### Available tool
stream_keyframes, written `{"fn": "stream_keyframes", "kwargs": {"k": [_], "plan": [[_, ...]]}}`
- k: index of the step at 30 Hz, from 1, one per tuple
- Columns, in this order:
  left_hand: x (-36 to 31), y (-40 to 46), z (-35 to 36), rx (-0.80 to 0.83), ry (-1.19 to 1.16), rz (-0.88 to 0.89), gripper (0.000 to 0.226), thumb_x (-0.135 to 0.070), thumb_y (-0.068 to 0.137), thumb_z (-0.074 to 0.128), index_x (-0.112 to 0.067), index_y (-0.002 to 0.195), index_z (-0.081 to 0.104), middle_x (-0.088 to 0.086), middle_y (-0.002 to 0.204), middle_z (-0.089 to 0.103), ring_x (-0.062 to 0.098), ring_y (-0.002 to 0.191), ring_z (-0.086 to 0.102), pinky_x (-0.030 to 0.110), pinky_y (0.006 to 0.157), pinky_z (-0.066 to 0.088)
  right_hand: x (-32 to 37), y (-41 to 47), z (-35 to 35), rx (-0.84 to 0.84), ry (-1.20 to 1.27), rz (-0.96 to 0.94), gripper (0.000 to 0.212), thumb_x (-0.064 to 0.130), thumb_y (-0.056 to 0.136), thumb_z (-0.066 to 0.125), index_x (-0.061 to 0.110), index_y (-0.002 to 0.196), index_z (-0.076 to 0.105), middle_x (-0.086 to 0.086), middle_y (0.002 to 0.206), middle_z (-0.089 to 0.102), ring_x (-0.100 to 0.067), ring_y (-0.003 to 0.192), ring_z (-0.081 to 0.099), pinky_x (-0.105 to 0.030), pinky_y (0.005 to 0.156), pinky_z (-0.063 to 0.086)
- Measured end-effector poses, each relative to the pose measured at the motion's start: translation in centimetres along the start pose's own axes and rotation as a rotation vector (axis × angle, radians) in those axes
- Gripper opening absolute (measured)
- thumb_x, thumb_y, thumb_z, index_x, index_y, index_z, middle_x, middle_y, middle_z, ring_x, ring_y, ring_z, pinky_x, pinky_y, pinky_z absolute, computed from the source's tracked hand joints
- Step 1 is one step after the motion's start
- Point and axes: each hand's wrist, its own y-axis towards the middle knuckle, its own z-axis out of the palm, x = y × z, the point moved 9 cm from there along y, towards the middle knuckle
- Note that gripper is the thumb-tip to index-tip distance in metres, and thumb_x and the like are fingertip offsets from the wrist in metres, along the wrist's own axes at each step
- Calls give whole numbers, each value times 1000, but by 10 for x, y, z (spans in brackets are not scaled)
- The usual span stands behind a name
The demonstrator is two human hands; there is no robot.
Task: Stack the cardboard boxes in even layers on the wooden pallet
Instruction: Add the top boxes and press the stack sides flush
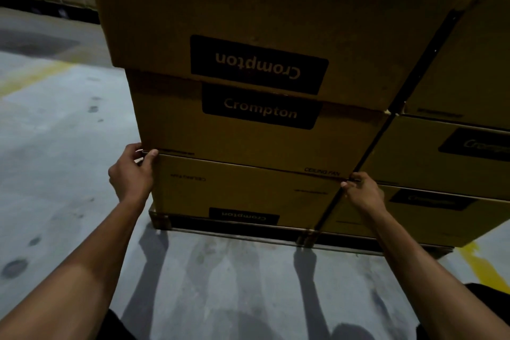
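Three boxes sit stacked on the pallet, with more boxes just beside them. The left hand and right hand pinch the middle box's bottom corners. The floor is grey with yellow lines.

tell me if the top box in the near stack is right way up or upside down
Upside down: the Crompton label on the top box reads inverted.

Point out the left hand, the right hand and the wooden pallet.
left hand [132, 171]: head view, back of the hand.
right hand [363, 193]: head view, back of the hand.
wooden pallet [234, 226]: head view, dark front edge under the bottom box.
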Motion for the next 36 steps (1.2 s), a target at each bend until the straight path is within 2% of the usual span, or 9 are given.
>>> {"fn": "stream_keyframes", "kwargs": {"k": [5,12,17,23,27,30,33,36], "plan": [[1,1,3,8,-16,-28,36,-43,98,68,-26,130,65,7,124,74,33,107,71,49,98,55,-1,-1,2,1,44,20,54,14,99,64,16,149,45,-8,143,59,-26,124,61,-41,101,54],[-5,-3,9,41,-49,-22,36,-26,101,68,-20,136,62,11,131,69,34,113,70,46,103,52,-2,-2,4,11,52,7,56,14,100,63,16,152,41,-8,145,57,-25,126,60,-44,105,53],[0,1,8,35,-29,-12,38,-21,100,69,-26,137,58,9,130,70,32,110,71,48,103,54,-3,0,5,9,84,9,56,12,100,64,16,151,42,-9,145,57,-26,128,59,-46,106,52],[0,5,8,18,-15,-3,37,-21,99,70,-28,133,58,8,127,72,32,107,72,48,100,56,-3,0,6,14,103,-1,56,12,99,64,15,151,42,-10,146,56,-27,129,58,-48,108,51],[4,6,8,19,-13,-7,38,-23,99,71,-29,133,56,6,126,72,31,107,72,51,98,57,-1,0,6,11,78,-18,54,13,100,63,14,150,42,-11,146,57,-27,129,59,-42,106,51],[5,8,9,27,-19,-9,35,-25,99,71,-30,131,57,5,127,72,31,107,72,50,98,57,-1,0,7,17,86,-19,55,12,100,63,13,150,42,-11,146,56,-27,130,58,-45,108,51],[5,7,11,47,-40,-23,35,-31,100,70,-28,133,59,6,129,71,31,111,71,50,99,57,-5,2,8,26,103,-9,56,10,99,64,13,151,42,-11,147,55,-27,132,56,-49,109,50],[6,7,11,68,-58,-17,41,-40,100,67,-26,137,58,6,132,70,32,115,69,51,101,55,-8,4,8,33,129,8,57,7,99,63,16,152,42,-10,147,55,-25,132,56,-44,107,52]]}}
